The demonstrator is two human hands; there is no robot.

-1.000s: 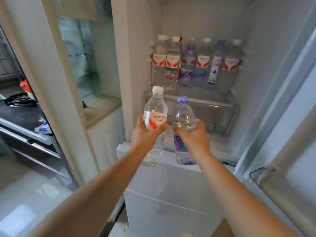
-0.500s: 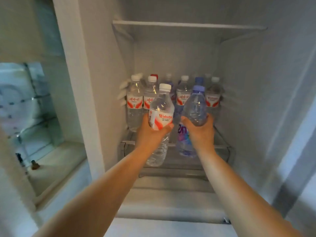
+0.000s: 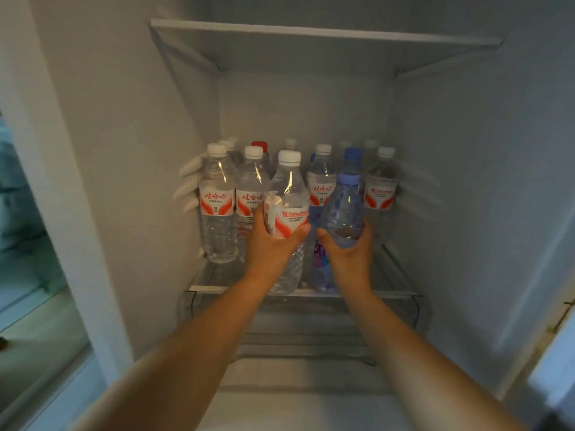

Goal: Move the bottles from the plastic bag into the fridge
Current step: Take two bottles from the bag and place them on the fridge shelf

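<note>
My left hand [image 3: 271, 247] grips a clear water bottle with a white cap and a red-and-white label [image 3: 287, 194]. My right hand [image 3: 350, 255] grips a bluish bottle with a blue cap and a purple label [image 3: 343, 206]. Both bottles are upright, side by side, with their bases over the front part of the glass fridge shelf [image 3: 401, 275]. Whether they touch the shelf I cannot tell. Right behind them stand several stored water bottles [image 3: 217, 206] in rows on the same shelf. The plastic bag is out of view.
An upper fridge shelf [image 3: 311, 32] spans the compartment high above the bottle caps. A transparent drawer [image 3: 311, 325] lies under the glass shelf. The fridge's white side walls close in left [image 3: 140, 181] and right. Bare shelf shows at the front left and front right corners.
Both hands have carried their bottles up and forward, from in front of the fridge to over the shelf's front part, close to the stored rows. The view has moved closer into the compartment.
</note>
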